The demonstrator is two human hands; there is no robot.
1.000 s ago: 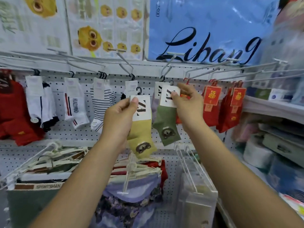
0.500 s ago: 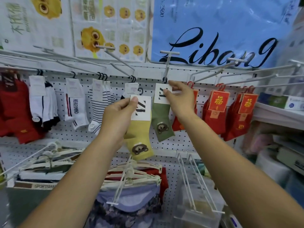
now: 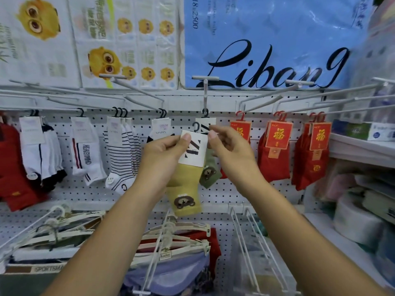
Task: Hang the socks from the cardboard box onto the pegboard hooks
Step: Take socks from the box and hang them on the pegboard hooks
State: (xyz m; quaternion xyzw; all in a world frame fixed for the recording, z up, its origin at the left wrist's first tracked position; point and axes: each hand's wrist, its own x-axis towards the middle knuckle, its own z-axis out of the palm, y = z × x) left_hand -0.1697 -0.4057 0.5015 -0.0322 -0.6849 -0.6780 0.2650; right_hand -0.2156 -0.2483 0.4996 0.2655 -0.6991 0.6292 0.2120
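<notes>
Left hand point(image 3: 164, 154) and right hand point(image 3: 233, 154) pinch the yellow bear-print sock point(image 3: 186, 189) upright, its black hanger point(image 3: 195, 126) just below the white wire pegboard hook point(image 3: 205, 92).

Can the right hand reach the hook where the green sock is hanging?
Probably yes. The right hand sits just below that hook, beside the green sock, and nothing stands between them. It is busy, though, helping the left hand hold the yellow sock by its card.

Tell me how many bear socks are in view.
2. A yellow bear sock gripped by the left hand, centre; a green bear sock hanging on the hook behind it. Others may hide behind.
</notes>
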